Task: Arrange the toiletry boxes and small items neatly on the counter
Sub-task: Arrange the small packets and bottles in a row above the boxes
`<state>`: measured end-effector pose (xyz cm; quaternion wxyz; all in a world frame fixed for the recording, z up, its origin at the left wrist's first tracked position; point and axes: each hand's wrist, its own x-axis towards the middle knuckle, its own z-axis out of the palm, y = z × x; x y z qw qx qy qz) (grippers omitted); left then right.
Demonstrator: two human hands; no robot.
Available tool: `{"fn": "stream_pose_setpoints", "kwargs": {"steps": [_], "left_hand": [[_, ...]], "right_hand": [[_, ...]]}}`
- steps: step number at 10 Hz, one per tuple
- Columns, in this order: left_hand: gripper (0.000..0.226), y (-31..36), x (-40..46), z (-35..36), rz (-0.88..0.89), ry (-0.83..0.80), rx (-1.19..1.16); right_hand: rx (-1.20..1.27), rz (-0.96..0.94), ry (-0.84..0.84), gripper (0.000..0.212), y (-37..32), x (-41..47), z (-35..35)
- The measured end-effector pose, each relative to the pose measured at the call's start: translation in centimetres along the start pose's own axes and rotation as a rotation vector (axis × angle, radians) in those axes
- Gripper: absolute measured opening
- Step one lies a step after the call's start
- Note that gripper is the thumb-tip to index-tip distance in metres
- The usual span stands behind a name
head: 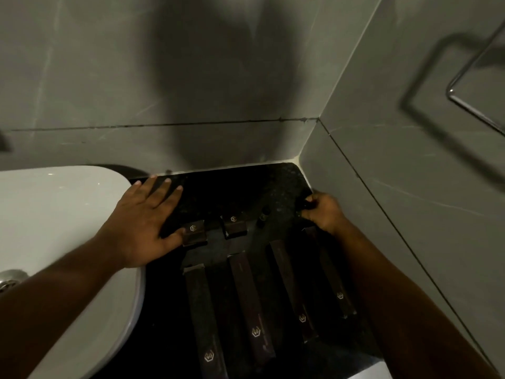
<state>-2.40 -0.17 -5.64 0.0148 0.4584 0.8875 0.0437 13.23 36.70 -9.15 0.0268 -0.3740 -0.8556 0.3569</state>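
Head view shows me a dim bathroom corner. At far left I see the white sink [68, 214], its drain just visible at the edge. My left hand [142, 222] lies flat with fingers spread, palm partly on the sink rim and fingertips on the black counter [246, 184]; its thumb touches the left small box [194, 232], but it grips nothing. Just beside that sits a second small box [234, 225], both with a light logo on top. Nearer me, four long dark boxes lie roughly side by side, well lined up: the first [205, 321], the second [250, 305], the third [292, 291] and the fourth [332, 280]. My right hand [321, 212] is curled by the right wall [410, 201], fingers closed on something small and dark that I cannot make out. A metal rail [470, 108] hangs on that wall.
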Motion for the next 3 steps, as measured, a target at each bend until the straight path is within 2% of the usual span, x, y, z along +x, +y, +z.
{"fn": "stream_pose_setpoints", "kwargs": {"steps": [1,2,3], "left_hand": [[0.088,0.1,-0.2,0.1,-0.006,0.005,0.002],[0.088,0.0,0.0,-0.1,-0.001,0.04,0.029],[0.089,0.3,-0.5,-0.1,-0.021,0.003,0.042]], "right_hand": [[-0.029,-0.013,0.002,0.021,0.7,-0.1,1.0],[-0.076,-0.012,-0.02,0.032,0.5,-0.4,0.7],[-0.007,-0.024,-0.025,0.049,0.0,-1.7,-0.4]]}}
